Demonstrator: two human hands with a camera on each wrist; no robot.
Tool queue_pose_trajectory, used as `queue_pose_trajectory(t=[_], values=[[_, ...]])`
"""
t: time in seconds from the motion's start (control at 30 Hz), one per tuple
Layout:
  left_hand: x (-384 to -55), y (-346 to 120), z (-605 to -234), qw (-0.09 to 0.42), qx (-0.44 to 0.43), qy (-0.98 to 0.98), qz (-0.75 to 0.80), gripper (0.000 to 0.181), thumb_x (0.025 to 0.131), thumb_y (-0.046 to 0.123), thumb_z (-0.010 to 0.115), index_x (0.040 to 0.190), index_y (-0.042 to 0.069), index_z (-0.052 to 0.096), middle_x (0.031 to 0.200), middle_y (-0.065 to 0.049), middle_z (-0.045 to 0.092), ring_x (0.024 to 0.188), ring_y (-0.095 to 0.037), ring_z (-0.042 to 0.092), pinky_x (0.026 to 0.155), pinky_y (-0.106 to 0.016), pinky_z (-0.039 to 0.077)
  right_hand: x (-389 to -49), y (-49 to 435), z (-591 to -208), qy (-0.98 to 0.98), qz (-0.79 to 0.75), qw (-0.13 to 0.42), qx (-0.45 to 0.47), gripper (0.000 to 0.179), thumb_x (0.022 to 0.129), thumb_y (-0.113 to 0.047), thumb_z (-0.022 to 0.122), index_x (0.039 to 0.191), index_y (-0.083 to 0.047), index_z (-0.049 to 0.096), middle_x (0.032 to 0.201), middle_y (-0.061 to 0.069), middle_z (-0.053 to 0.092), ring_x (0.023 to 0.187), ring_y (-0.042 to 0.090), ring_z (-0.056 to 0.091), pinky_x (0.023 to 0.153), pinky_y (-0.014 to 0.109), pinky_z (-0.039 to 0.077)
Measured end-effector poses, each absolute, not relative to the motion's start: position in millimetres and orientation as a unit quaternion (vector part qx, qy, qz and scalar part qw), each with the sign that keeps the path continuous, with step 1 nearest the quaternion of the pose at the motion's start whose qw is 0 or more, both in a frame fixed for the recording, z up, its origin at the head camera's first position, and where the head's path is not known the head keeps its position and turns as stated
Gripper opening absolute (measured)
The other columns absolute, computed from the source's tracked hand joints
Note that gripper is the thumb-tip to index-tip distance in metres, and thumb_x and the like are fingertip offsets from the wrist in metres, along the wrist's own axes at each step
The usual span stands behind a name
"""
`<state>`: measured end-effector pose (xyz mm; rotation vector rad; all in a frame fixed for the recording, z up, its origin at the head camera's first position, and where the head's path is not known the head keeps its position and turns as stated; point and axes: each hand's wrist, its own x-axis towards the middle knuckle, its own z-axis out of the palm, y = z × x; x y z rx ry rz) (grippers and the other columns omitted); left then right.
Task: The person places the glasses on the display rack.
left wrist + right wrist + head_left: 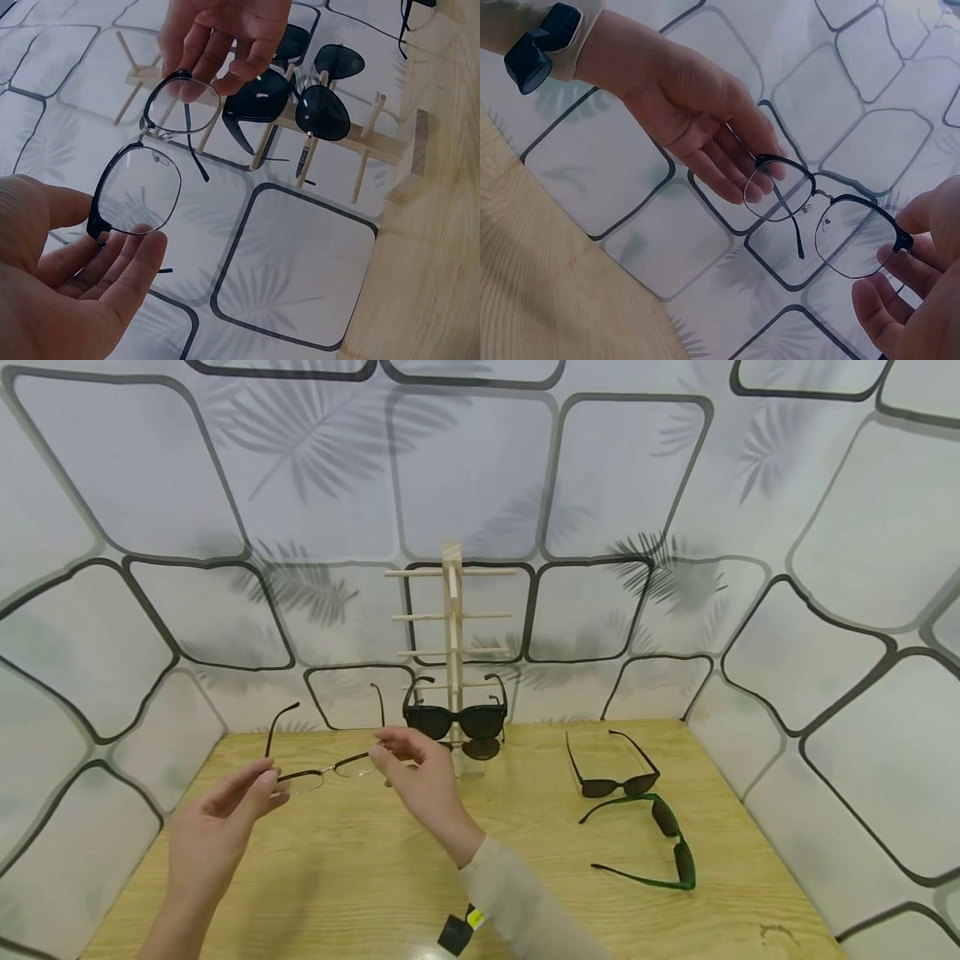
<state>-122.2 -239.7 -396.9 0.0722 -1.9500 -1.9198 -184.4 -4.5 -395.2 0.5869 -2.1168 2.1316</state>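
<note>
The left hand (217, 827) pinches one end of the clear-lens glasses (326, 770), and the right hand (420, 777) pinches the other end, so the frame runs left to right above the table (360, 877), just before the wooden rack (452, 635).

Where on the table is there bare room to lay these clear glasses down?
The widest free patch is the table front left, below the left hand and the clear glasses. A narrower strip lies between the wooden rack and the brown sunglasses. The right side is crowded by those and the green sunglasses.
</note>
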Motion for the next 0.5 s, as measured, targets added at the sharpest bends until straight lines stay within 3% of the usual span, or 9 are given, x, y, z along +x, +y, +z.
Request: queue_pose_trajectory(t=[0.3,0.5], values=[[-128,-229,-383,0.199,-0.007,-0.698,-0.688,0.028,0.100,0.011,0.073,0.126,0.000,0.075,0.098,0.009,0.082,0.083,-0.009,0.080,0.084,-0.021,0.062,-183,9,-384,-0.678,0.707,0.062,0.192,0.027,0.102,-0.016,0.072,0.128,-0.010,0.074,0.116,0.017,0.076,0.087,0.002,0.067,0.070,0.021,0.059],[-132,-222,-375,0.204,-0.024,-0.706,-0.678,0.029,0.100,0.010,0.073,0.126,-0.003,0.073,0.098,0.009,0.082,0.084,-0.008,0.080,0.084,-0.022,0.062,-181,18,-377,-0.674,0.710,0.079,0.190,0.027,0.101,-0.015,0.073,0.127,-0.010,0.075,0.114,0.018,0.076,0.085,0.003,0.068,0.073,0.030,0.062]])
